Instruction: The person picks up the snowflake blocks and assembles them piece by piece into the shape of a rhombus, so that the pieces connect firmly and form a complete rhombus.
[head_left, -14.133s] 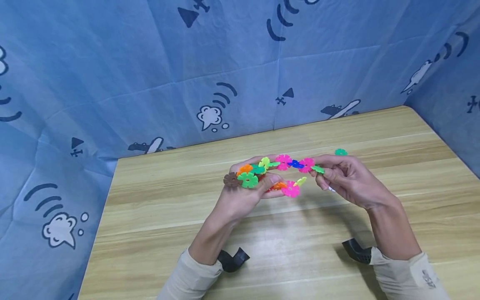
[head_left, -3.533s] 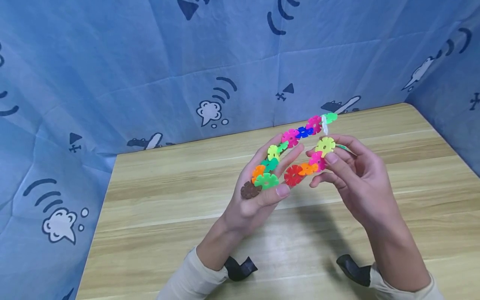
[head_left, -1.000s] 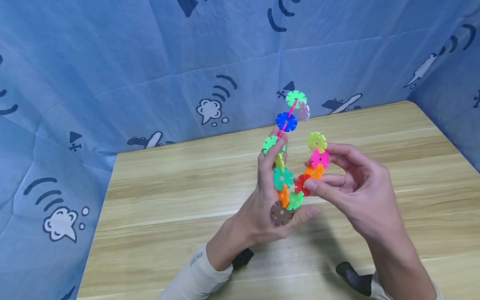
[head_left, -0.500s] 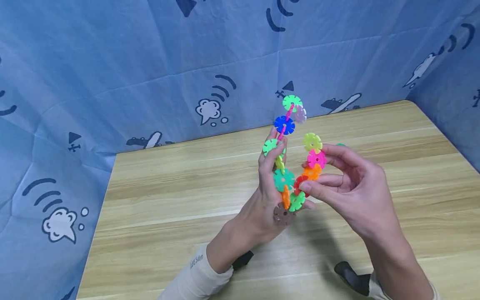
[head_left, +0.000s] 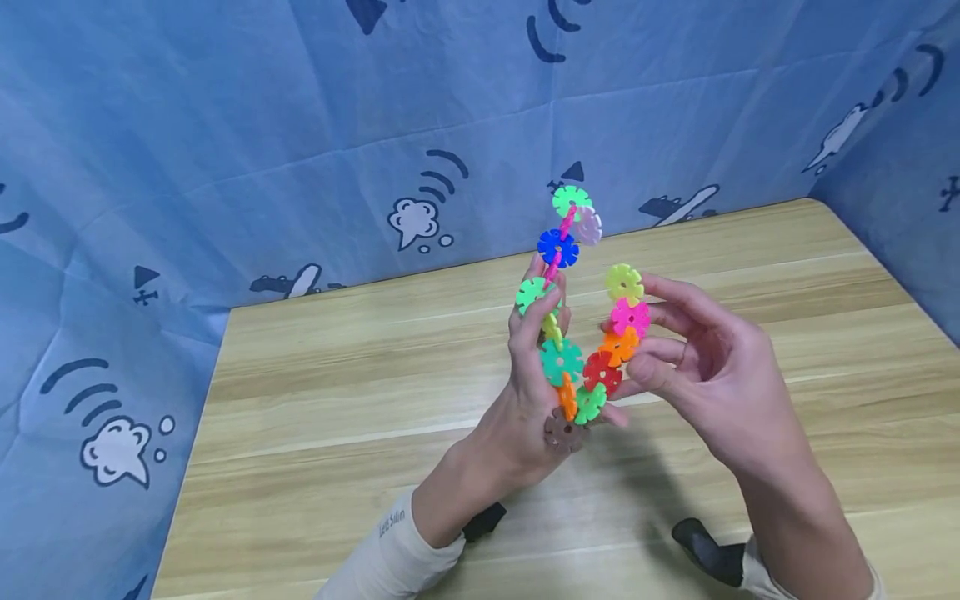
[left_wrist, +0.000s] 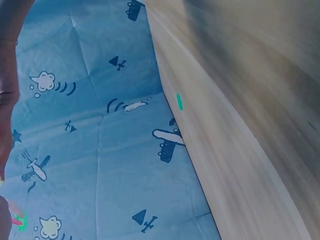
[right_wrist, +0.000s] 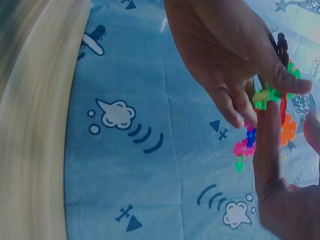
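Note:
A curved chain of interlocking plastic snowflake discs (head_left: 561, 361) hangs in the air over the table in the head view. My left hand (head_left: 525, 417) holds it, fingers curled around its left branch, with the brown disc (head_left: 564, 430) at the palm. The chain's upper end carries a green disc (head_left: 572, 202) and a pale lilac disc (head_left: 589, 225). My right hand (head_left: 720, 375) is at the right branch, its fingers partly behind the yellow disc (head_left: 625, 284) and pink disc (head_left: 630, 317). Its thumb is apart from the red disc (head_left: 602, 372). The two ends stand apart.
A loose green disc (left_wrist: 180, 102) lies on the wooden table (head_left: 300, 400), seen in the left wrist view. Blue printed cloth (head_left: 300, 150) stands behind and beside the table. Black wrist mounts (head_left: 708, 552) stick out at both sleeves.
The right thumb has lifted off the red disc. Over the last seconds the chain has turned more upright, and a lilac disc now sits at its upper end. Both hands have shifted slightly left.

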